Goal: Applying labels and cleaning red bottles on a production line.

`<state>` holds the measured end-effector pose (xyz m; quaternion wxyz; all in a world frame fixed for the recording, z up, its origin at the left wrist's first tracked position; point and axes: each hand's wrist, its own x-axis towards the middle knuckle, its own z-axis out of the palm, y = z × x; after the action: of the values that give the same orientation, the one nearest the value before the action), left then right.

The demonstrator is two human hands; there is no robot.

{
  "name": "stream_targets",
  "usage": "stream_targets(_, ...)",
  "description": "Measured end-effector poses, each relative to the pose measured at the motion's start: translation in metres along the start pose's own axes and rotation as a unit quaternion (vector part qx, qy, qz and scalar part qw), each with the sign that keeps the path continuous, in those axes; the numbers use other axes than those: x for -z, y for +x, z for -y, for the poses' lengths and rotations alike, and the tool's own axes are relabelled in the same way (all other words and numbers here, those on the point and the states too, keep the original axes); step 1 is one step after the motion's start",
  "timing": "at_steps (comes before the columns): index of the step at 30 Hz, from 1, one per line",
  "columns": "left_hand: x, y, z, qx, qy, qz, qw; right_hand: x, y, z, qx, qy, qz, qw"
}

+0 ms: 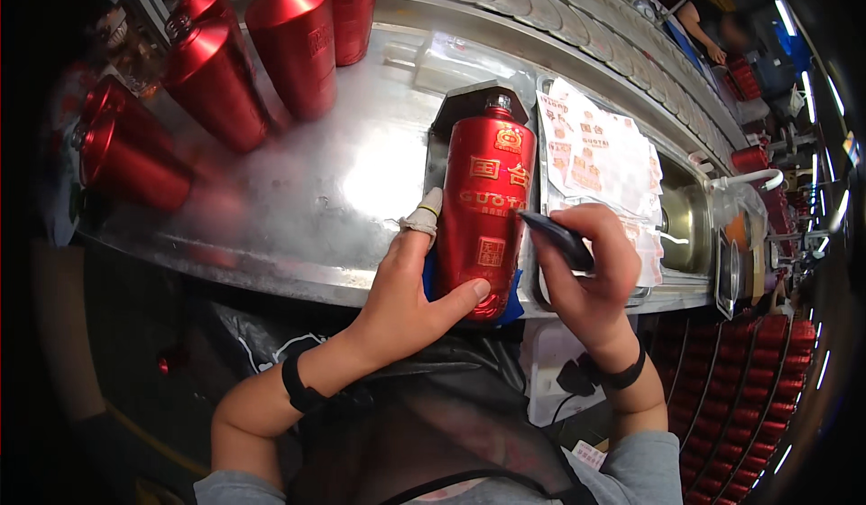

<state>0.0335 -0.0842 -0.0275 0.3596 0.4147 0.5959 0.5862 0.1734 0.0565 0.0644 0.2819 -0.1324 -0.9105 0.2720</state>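
Note:
A glossy red bottle (469, 216) with gold markings lies tilted before me, its neck pointing away, resting on a dark angular holder (440, 135). My left hand (408, 293) steadies it low on the left side, thumb pressed on its lower front; a whitish wrap covers one finger. In my right hand (595, 266), pinched between thumb and fingers, is a small dark flat scraper-like tool (561, 242). Its tip meets or nearly meets the bottle's right side. Some blue material (512, 302) shows under the bottle's base.
Several plain red bottles (293, 50) stand at the far left of the metal table (298, 207). Printed white and red sheets (600, 149) lie on a tray to the right, beside a metal basin (687, 225). A conveyor (541, 4) runs behind; racked red bottles (740, 397) fill the lower right.

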Motion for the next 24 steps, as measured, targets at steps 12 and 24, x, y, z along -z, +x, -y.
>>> stream_targets(12, 0.016, -0.002, 0.005, 0.033, -0.173, 0.042, 0.983, -0.018, -0.026, 0.026, 0.108, -0.070, 0.025, 0.991)
stream_targets(24, 0.011, 0.000, 0.011, 0.025, -0.175, 0.042, 0.983, -0.024, -0.037, 0.028, -0.037, 0.093, 0.009, 0.995)
